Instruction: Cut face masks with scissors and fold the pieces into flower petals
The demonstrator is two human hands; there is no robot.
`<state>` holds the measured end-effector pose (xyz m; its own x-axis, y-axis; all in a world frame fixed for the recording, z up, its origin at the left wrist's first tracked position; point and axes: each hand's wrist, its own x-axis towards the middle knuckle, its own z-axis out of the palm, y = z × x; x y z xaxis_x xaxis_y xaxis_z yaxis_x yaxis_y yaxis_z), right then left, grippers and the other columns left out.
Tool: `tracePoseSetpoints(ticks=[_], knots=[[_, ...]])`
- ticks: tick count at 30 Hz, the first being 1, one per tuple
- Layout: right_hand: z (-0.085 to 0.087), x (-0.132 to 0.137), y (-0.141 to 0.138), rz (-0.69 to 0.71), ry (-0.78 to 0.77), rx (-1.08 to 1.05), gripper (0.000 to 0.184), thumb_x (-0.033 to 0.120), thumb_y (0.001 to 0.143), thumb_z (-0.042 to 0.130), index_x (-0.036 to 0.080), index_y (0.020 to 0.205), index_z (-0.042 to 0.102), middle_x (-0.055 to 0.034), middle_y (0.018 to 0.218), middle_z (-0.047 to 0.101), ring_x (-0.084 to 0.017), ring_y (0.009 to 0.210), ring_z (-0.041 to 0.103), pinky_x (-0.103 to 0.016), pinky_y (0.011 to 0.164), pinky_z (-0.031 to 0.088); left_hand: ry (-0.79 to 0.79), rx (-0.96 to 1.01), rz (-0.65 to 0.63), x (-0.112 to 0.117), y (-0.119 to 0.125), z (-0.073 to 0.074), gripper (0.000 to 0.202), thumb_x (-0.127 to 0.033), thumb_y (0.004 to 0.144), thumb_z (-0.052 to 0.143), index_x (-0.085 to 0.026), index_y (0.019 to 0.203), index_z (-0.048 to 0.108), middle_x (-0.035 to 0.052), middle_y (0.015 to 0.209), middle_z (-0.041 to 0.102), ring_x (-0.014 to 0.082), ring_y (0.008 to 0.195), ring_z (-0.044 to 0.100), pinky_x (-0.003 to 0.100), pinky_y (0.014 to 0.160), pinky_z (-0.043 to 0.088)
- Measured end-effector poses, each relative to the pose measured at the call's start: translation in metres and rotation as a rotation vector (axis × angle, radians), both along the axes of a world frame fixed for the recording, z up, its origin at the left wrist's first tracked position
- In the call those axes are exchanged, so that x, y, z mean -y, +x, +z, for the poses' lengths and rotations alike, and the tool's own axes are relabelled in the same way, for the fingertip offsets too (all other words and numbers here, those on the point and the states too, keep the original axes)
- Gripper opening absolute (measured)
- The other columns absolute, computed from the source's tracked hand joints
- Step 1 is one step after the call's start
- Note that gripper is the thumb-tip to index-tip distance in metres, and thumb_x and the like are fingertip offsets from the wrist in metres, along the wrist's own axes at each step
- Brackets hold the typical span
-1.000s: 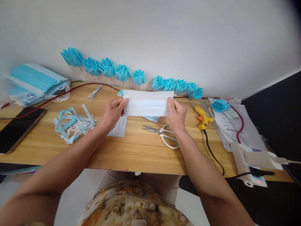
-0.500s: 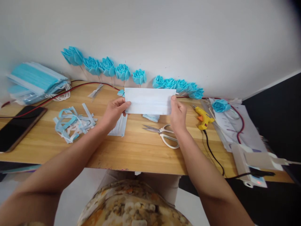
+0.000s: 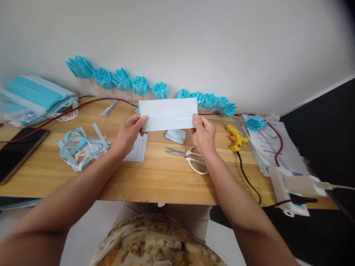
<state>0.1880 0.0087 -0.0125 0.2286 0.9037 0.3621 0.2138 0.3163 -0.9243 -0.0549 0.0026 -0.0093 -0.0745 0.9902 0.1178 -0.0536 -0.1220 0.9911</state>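
Between my two hands a pale, flat face mask sheet (image 3: 168, 113) is stretched out above the table, its long sides nearly level. My left hand (image 3: 131, 130) pinches its left end, thumb on the near face. At the right end my right hand (image 3: 204, 130) grips it the same way. Below lie a small stack of light blue cut pieces (image 3: 175, 136) and another pleated mask sheet (image 3: 138, 148), partly behind my left hand. Scissors (image 3: 191, 155) with white handles rest on the wood beside my right forearm, blades apart and pointing left.
Blue fabric flowers (image 3: 141, 85) lean along the wall. A heap of trimmed strips (image 3: 80, 147), a phone (image 3: 20, 151) and a stack of masks (image 3: 37, 96) lie left. A yellow glue gun (image 3: 236, 136), papers (image 3: 280, 140) and a power strip (image 3: 288, 192) are right.
The view has shifted slightly, moving most things a little left. The mask sheet is tilted a bit, right end higher, and the stack of cut pieces beneath shows more. Both hands still hold the sheet.
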Motion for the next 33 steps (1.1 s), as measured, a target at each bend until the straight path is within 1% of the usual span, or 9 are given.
tracePoseSetpoints(ticks=[4,7,12,14,18,21,26,28,33], knots=[[0.0011,0.0021,0.0013,-0.035,0.036,0.095,0.052,0.064,0.089,0.057,0.02,0.06,0.053,0.0031,0.052,0.053,-0.011,0.049,0.051,-0.024,0.048,0.039,0.002,-0.059,0.033,0.0004,-0.0017,0.0024,0.03,-0.027,0.086,0.064,-0.017,0.059,0.055,-0.0016,0.049,0.054,0.0077,0.046,0.042,0.021,0.047,0.032],[0.0026,0.0026,0.0025,-0.048,0.06,0.134,0.052,0.062,0.09,0.056,0.021,0.06,0.052,0.0031,0.051,0.052,-0.011,0.049,0.051,-0.024,0.049,0.039,0.021,-0.054,0.032,-0.0007,-0.0028,0.0016,0.032,-0.032,0.084,0.068,-0.017,0.059,0.055,-0.0014,0.05,0.055,0.0078,0.047,0.042,0.021,0.047,0.033],[0.0032,0.0005,0.004,-0.064,0.055,0.111,0.051,0.063,0.089,0.058,0.021,0.06,0.052,0.0041,0.051,0.049,-0.011,0.049,0.049,-0.023,0.049,0.038,0.005,0.068,-0.109,-0.0004,-0.0019,0.0009,0.044,-0.054,0.086,0.066,-0.018,0.063,0.056,0.0007,0.057,0.055,0.0112,0.053,0.052,0.023,0.049,0.04],[0.0028,-0.0002,0.0038,-0.062,0.047,0.082,0.051,0.064,0.087,0.059,0.02,0.062,0.054,0.0043,0.052,0.049,-0.01,0.049,0.048,-0.023,0.048,0.038,-0.013,0.079,-0.16,0.0009,-0.0006,0.0023,0.045,-0.058,0.082,0.069,-0.017,0.067,0.06,0.0017,0.059,0.058,0.012,0.054,0.054,0.024,0.049,0.041],[0.0026,-0.0002,0.0029,-0.068,0.039,0.063,0.051,0.066,0.086,0.059,0.02,0.064,0.057,0.0042,0.052,0.051,-0.011,0.05,0.049,-0.024,0.05,0.04,-0.064,0.029,-0.226,0.0027,0.0021,0.0047,0.038,-0.047,0.068,0.083,-0.015,0.078,0.066,0.0031,0.065,0.066,0.0124,0.055,0.057,0.023,0.048,0.041],[0.0028,-0.0002,0.0022,-0.05,0.029,0.004,0.054,0.069,0.084,0.06,0.02,0.062,0.056,0.0034,0.052,0.053,-0.011,0.05,0.051,-0.024,0.05,0.042,-0.064,-0.001,-0.245,0.0019,0.0029,0.0042,0.036,-0.04,0.063,0.086,-0.015,0.078,0.065,0.003,0.065,0.068,0.012,0.053,0.057,0.023,0.047,0.04],[0.0054,-0.0003,0.0006,0.053,-0.051,-0.145,0.063,0.077,0.087,0.048,0.019,0.068,0.064,-0.0036,0.06,0.066,-0.013,0.053,0.059,-0.026,0.052,0.046,0.011,-0.006,-0.152,-0.0006,0.0016,0.0024,0.025,-0.034,0.07,0.08,-0.016,0.077,0.065,0.0012,0.061,0.067,0.0109,0.051,0.055,0.023,0.048,0.039],[0.0069,0.0004,0.0,0.061,-0.064,-0.144,0.06,0.075,0.086,0.052,0.019,0.07,0.066,-0.0041,0.063,0.068,-0.012,0.054,0.059,-0.025,0.052,0.046,0.025,-0.016,-0.13,-0.0008,0.001,0.0026,0.021,-0.033,0.071,0.079,-0.017,0.078,0.066,0.0009,0.061,0.066,0.0107,0.052,0.054,0.023,0.049,0.039],[0.0077,0.0019,-0.0004,0.095,-0.023,-0.114,0.041,0.059,0.082,0.068,0.02,0.072,0.067,0.0007,0.063,0.066,-0.01,0.055,0.056,-0.022,0.054,0.045,0.038,-0.031,-0.13,-0.0001,0.0009,0.0033,0.021,-0.032,0.074,0.077,-0.017,0.079,0.065,0.0001,0.058,0.066,0.0103,0.05,0.053,0.022,0.05,0.038]])
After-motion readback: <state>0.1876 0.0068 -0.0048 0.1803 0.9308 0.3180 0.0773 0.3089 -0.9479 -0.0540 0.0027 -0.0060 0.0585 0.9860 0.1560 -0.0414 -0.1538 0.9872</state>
